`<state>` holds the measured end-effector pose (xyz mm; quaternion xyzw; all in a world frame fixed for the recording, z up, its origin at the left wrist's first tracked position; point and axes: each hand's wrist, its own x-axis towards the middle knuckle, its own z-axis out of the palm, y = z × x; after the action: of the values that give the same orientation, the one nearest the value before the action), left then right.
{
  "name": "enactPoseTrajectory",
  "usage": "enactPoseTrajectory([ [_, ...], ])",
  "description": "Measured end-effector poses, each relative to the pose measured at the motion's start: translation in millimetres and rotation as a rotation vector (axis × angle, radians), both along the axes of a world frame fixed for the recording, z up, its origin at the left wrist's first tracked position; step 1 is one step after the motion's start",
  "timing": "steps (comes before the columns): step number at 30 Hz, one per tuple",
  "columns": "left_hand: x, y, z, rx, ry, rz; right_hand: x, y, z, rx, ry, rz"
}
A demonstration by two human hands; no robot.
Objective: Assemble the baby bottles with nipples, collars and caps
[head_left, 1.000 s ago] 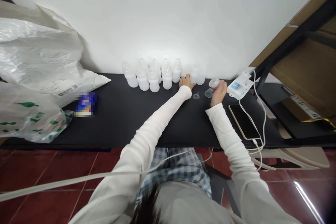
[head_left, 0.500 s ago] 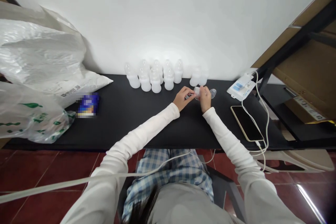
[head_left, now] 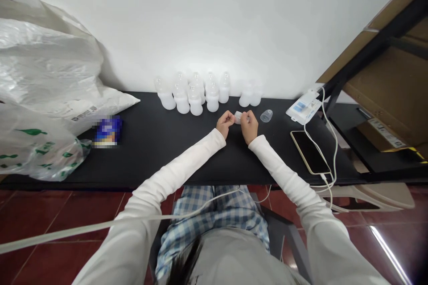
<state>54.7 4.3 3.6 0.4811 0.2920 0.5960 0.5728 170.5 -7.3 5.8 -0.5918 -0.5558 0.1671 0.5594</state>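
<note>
**Small translucent plastic piece [head_left: 238, 117] pinched in the right hand [head_left: 249, 126]**

The right hand is narrow, its fingers drawn together on the right end of the piece. The left hand [head_left: 225, 124] is curled just as narrowly, right beside the other end; whether it touches the piece is too small to tell. Both hands sit low over a black table [head_left: 160, 156]. Just beyond the right hand, a little to its right, lies a clear plastic cap [head_left: 266, 116]. Ahead of both hands, milky plastic baby bottles [head_left: 195, 104] stand upright in a cluster. Well right of the right hand are a phone [head_left: 309, 152] and a white cable [head_left: 335, 151]; well left of the left hand, a blue packet [head_left: 107, 132] and plastic bags [head_left: 43, 67]
</note>
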Motion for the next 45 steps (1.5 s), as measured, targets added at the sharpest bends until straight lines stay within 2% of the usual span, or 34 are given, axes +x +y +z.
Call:
enactPoseTrajectory([
  [4, 0.6, 0.7, 5.3, -0.098, -0.078, 0.031, 3.9, -0.1, 1.0, 0.019, -0.204, -0.03],
  [10, -3.6, 4.4, 10.2, -0.228, -0.087, -0.016, 21.3, 13.0, -1.1, 0.177, -0.696, 0.067],
  [12, -8.4, 9.8, 11.2, -0.256, -0.064, -0.046, 27.9, 17.0, -0.3, 0.236, -0.841, 0.138],
  [16, -24.9, 29.1, 9.1, -0.388, 0.064, -0.044, 37.5, 20.4, 1.1, 0.289, -1.054, 0.401],
  [19, -36.9, 42.5, 4.8, -0.434, 0.163, 0.022, 41.7, 19.9, 1.2, 0.338, -1.072, 0.535],
  [21, -41.1, 46.2, 2.2, -0.436, 0.166, 0.065, 45.4, 18.5, 3.0, 0.36, -1.047, 0.561],
  [24, -42.0, 44.1, -0.3, -0.431, 0.094, 0.064, 56.5, 15.0, 11.9, 0.362, -0.969, 0.428],
  [29, -40.5, 37.8, -0.2, -0.485, -0.035, 0.053, 95.5, 9.2, 37.3, 0.254, -0.854, -0.05],
  [32, -40.9, 37.8, 0.1, -0.481, -0.067, 0.04, 120.7, 9.7, 44.9, 0.136, -0.831, -0.232],
  [35, -41.0, 38.2, -1.8, -0.422, -0.074, 0.024, 133.8, 13.2, 40.8, -0.035, -0.861, -0.256],
  [38, -40.9, 37.8, -5.0, -0.365, -0.063, 0.03, 134.4, 17.2, 29.8, -0.257, -0.909, -0.167],
  [40, -41.2, 37.1, -6.3, -0.337, -0.06, 0.035, 132.4, 18.9, 22.9, -0.345, -0.918, -0.133],
  [42, -41.7, 35.9, -5.9, -0.327, -0.052, 0.022, 130.8, 19.9, 18.9, -0.334, -0.911, -0.158],
  [45, -41.9, 33.0, -2.3, -0.347, -0.046, -0.035, 125.9, 19.8, 19.4, -0.172, -0.867, -0.251],
])
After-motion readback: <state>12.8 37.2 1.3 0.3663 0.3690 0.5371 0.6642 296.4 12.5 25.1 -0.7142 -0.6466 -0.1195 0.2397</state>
